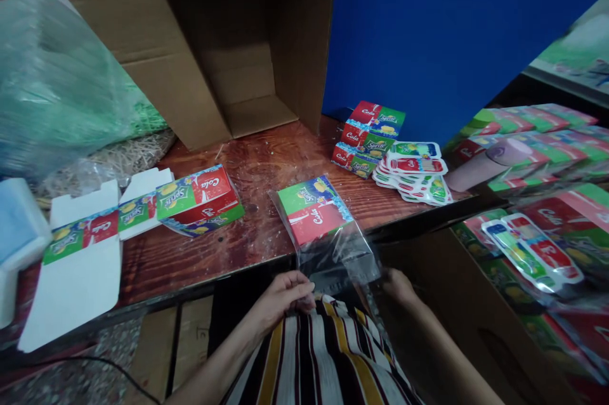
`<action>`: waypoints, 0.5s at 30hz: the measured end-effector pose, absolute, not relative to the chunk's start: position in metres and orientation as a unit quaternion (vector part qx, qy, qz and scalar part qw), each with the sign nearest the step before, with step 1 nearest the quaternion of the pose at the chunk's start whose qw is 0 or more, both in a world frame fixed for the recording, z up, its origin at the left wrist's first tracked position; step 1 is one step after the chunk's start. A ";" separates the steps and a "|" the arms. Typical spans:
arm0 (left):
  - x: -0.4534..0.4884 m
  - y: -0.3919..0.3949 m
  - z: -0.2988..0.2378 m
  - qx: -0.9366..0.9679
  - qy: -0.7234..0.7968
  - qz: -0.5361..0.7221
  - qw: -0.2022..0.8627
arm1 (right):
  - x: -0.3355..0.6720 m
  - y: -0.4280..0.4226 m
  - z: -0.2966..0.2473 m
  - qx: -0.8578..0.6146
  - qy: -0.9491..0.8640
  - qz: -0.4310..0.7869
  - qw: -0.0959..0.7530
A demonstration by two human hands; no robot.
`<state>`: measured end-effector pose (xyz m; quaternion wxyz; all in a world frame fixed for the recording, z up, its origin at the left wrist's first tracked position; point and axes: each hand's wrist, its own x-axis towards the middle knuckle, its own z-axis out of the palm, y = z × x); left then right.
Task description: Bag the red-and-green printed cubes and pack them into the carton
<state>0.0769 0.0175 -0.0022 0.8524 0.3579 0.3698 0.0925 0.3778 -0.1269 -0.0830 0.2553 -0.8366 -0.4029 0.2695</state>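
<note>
A small red and green Cola and Sprite box [311, 208] lies near the table's front edge inside a clear plastic bag [354, 256]. The bag's loose end hangs over the edge toward my lap. My left hand [288, 294] pinches the near left corner of that loose end between thumb and fingers. Close to its right corner is my right hand [399, 287], fingers curled in and slightly blurred; what they hold, if anything, I cannot make out. To the left lies another printed box [200, 202], beside an unfolded box blank [76, 284].
Behind stand an open brown carton [181, 87] and a blue panel [404, 30]. Stacked boxes [366, 138], a pile of bottle-shaped cards [416, 173] and a pink bottle [490, 164] sit right. A carton [428, 278] and more packed boxes [547, 221] flank my right arm.
</note>
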 end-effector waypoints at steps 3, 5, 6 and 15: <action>0.076 0.017 -0.008 0.370 0.367 0.107 0.847 | 0.379 -0.115 -0.078 -0.824 -0.387 0.271 0.312; 0.076 0.018 -0.010 0.385 0.373 0.110 0.837 | 0.379 -0.106 -0.069 -0.817 -0.384 0.263 0.341; 0.076 0.018 -0.010 0.395 0.378 0.108 0.830 | 0.377 -0.102 -0.062 -0.812 -0.380 0.264 0.356; 0.078 0.026 -0.006 0.555 0.364 0.182 0.725 | 0.347 -0.077 0.016 -0.587 -0.271 0.576 0.500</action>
